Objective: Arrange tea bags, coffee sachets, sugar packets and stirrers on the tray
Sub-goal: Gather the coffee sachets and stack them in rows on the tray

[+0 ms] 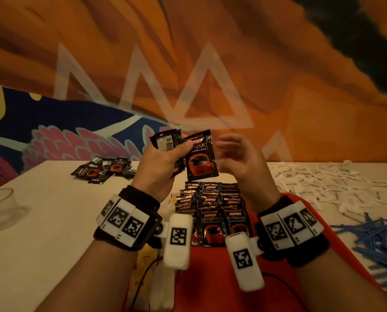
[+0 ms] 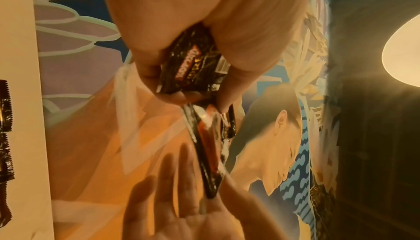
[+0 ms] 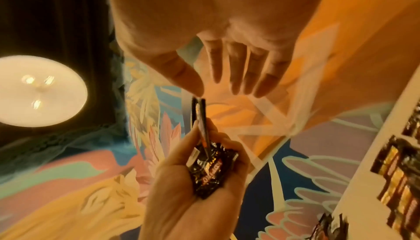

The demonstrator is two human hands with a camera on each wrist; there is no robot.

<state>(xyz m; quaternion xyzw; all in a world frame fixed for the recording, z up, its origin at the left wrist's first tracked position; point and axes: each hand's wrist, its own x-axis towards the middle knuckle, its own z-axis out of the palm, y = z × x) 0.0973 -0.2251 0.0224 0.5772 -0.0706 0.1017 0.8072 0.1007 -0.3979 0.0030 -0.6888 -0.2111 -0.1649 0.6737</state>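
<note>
Fingers of your left hand (image 1: pixel 163 161) pinch a small fan of coffee sachets (image 1: pixel 201 154), at least two, raised above the stacked sachets on the red tray (image 1: pixel 210 278). Your right hand (image 1: pixel 239 158), just beside them, hangs loose-fingered, gripping nothing.
</note>
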